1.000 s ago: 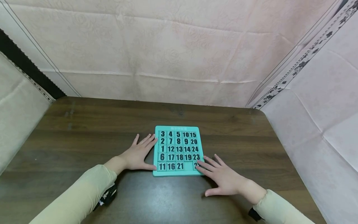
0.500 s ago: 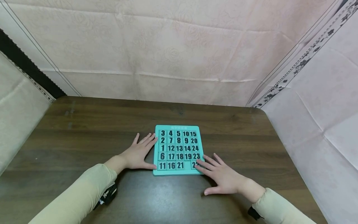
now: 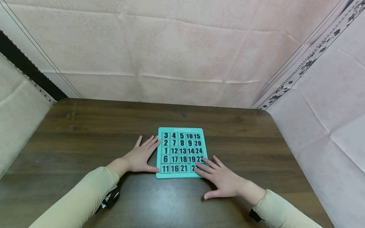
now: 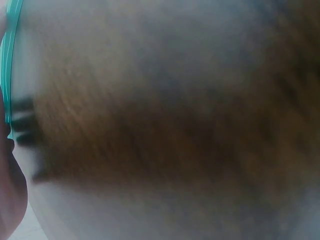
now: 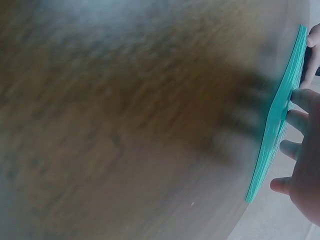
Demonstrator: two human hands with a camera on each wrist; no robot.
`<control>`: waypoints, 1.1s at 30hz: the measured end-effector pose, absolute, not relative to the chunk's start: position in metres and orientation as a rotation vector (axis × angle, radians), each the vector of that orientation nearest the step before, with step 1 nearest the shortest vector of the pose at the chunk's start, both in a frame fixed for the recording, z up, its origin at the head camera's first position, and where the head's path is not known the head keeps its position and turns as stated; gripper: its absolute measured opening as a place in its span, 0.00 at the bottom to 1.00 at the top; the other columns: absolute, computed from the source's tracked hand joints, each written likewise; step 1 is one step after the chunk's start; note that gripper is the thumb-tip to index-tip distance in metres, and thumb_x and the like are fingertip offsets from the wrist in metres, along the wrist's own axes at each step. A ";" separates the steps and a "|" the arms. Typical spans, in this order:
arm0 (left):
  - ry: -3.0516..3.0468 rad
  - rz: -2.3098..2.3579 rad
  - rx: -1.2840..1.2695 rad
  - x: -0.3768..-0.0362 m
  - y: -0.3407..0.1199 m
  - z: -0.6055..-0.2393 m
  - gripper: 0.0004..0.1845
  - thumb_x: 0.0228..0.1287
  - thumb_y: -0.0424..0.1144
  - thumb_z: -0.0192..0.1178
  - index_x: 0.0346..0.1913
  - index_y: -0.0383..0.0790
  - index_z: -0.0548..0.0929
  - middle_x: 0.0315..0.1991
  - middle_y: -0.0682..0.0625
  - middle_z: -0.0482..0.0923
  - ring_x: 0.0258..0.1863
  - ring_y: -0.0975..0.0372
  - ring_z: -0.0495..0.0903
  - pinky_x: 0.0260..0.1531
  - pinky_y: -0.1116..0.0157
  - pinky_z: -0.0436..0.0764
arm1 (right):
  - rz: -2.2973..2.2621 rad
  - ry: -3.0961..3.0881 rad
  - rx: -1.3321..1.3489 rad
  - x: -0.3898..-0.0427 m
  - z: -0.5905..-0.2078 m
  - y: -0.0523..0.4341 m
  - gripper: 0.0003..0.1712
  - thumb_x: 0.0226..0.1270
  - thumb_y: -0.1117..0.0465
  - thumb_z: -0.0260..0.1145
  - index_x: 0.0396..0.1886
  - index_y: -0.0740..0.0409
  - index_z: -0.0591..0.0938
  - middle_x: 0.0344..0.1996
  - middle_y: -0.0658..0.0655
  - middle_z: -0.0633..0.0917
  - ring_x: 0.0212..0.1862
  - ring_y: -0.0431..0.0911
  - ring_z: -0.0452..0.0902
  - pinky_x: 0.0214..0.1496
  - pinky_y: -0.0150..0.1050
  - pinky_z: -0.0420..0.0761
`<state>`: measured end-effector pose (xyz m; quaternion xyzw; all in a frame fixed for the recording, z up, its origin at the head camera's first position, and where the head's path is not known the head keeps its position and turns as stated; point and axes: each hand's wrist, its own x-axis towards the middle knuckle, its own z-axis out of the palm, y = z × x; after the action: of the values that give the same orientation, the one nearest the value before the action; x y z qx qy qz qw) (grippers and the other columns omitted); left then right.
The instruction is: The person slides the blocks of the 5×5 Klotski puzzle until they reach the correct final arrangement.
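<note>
A teal number sliding puzzle [image 3: 182, 153] lies flat on the table in the head view, its tiles marked with black numerals. My left hand [image 3: 139, 160] rests at its left edge, thumb at the lower corner and straight, spread fingers higher up. From the right, my right hand [image 3: 223, 180] reaches over the lower right corner. Its straight fingertips touch a bottom-row tile [image 3: 193, 168] beside 21; they cover part of its number and the corner slot. The right wrist view shows the puzzle's teal side [image 5: 275, 122] under the fingers; the left wrist view catches only a sliver.
The brown wooden table [image 3: 94, 126] extends around the puzzle on all sides. Pale patterned cloth [image 3: 176, 53] hangs behind its far edge, with more cloth [image 3: 328, 126] along the right and left sides.
My right hand has moved slightly left, and the bottom-row tile under its fingers has slid left to sit beside 21. The left hand stays in place.
</note>
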<state>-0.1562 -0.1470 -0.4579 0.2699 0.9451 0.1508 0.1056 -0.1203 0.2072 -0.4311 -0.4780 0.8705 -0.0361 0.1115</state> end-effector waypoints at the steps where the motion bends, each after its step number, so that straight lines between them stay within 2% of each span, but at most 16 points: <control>1: 2.784 0.440 0.794 -0.156 -0.147 -0.458 0.60 0.46 0.77 0.53 0.74 0.40 0.49 0.76 0.45 0.41 0.75 0.51 0.42 0.68 0.39 0.35 | -0.104 2.554 -1.406 -0.120 -0.431 0.206 0.49 0.58 0.30 0.54 0.74 0.48 0.55 0.74 0.52 0.56 0.74 0.55 0.48 0.70 0.63 0.47; 10: 2.785 0.440 0.795 -0.156 -0.147 -0.458 0.60 0.46 0.77 0.53 0.74 0.40 0.49 0.76 0.45 0.41 0.75 0.51 0.42 0.68 0.39 0.35 | -0.098 2.537 -1.377 -0.121 -0.431 0.197 0.48 0.59 0.29 0.53 0.74 0.46 0.55 0.74 0.51 0.55 0.75 0.54 0.45 0.71 0.61 0.44; 16: 2.784 0.438 0.788 -0.156 -0.147 -0.459 0.60 0.45 0.77 0.53 0.74 0.40 0.49 0.76 0.45 0.41 0.75 0.52 0.42 0.68 0.39 0.35 | -0.090 2.558 -1.397 -0.125 -0.431 0.200 0.48 0.59 0.30 0.53 0.74 0.47 0.55 0.74 0.52 0.56 0.75 0.55 0.46 0.71 0.62 0.45; 23: 2.784 0.445 0.788 -0.157 -0.147 -0.459 0.60 0.45 0.77 0.53 0.74 0.40 0.49 0.76 0.45 0.41 0.75 0.51 0.42 0.68 0.39 0.35 | -0.134 2.645 -1.282 -0.140 -0.429 0.211 0.47 0.59 0.33 0.57 0.73 0.50 0.57 0.73 0.53 0.57 0.74 0.55 0.47 0.71 0.63 0.45; 33: 2.788 0.444 0.793 -0.157 -0.147 -0.461 0.61 0.45 0.78 0.51 0.74 0.41 0.49 0.76 0.45 0.41 0.75 0.51 0.42 0.68 0.39 0.35 | -0.147 2.631 -1.273 -0.141 -0.431 0.217 0.47 0.59 0.32 0.56 0.73 0.50 0.59 0.73 0.52 0.59 0.74 0.55 0.48 0.69 0.64 0.44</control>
<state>-0.1574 -0.1474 -0.4614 0.2690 0.9456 0.1506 0.1044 -0.1409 0.2168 -0.4314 -0.4323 0.8939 -0.0499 0.1075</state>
